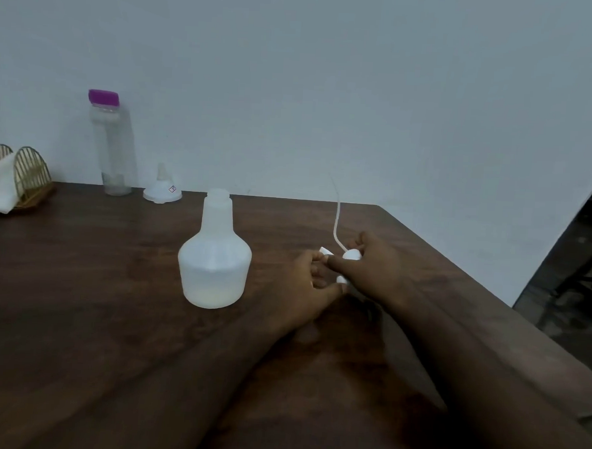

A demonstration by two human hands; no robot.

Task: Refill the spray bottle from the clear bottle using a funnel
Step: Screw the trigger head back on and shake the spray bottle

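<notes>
A white translucent spray bottle [214, 258] stands upright in the middle of the dark wooden table [88, 302], its neck uncapped and a little liquid at its bottom. To its right, my left hand [310, 287] and my right hand [371, 262] both hold the white spray head [350, 254] low over the table, its thin dip tube [336, 219] curving upward. A tall clear bottle [112, 146] with a purple cap stands at the back left by the wall. A white funnel [162, 190] rests upside down beside it.
A gold wire napkin holder [15, 178] with white napkins sits at the far left. The table's right edge [490, 286] runs diagonally, with dark floor and furniture beyond it. A pale wall backs the table.
</notes>
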